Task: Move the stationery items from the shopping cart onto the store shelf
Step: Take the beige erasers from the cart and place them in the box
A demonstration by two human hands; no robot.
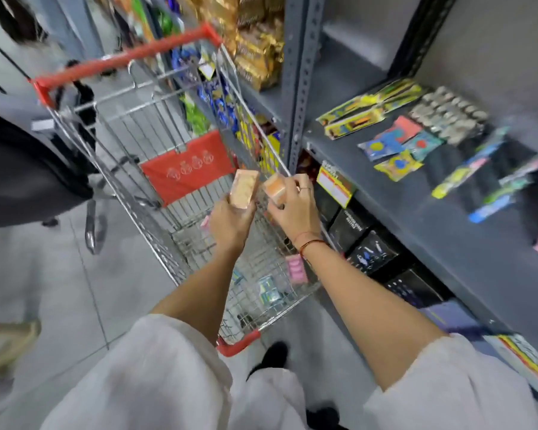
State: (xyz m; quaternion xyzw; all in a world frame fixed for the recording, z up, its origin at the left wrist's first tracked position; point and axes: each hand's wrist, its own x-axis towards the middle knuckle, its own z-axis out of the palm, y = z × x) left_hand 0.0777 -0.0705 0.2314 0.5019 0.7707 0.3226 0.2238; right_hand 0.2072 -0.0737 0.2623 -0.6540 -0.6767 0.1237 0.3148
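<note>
A wire shopping cart (128,141) with red trim stands in the aisle in front of me. My left hand (230,218) holds a peach-coloured rectangular pack (244,189) above the cart basket. Beside it, my right hand (292,209) grips a smaller orange pack (274,186) near the cart's right rim. Down in the basket lie a pink pack (295,270), a blue-green pack (269,290) and another small item. To the right, the grey store shelf (395,187) carries several colourful stationery packs (395,141), blurred by motion.
A grey perforated upright (302,79) stands between the cart and the shelf. Snack bags (258,41) fill the shelves behind the cart. Black boxes (364,243) sit on the lower shelf. A dark office chair (19,169) is at the left.
</note>
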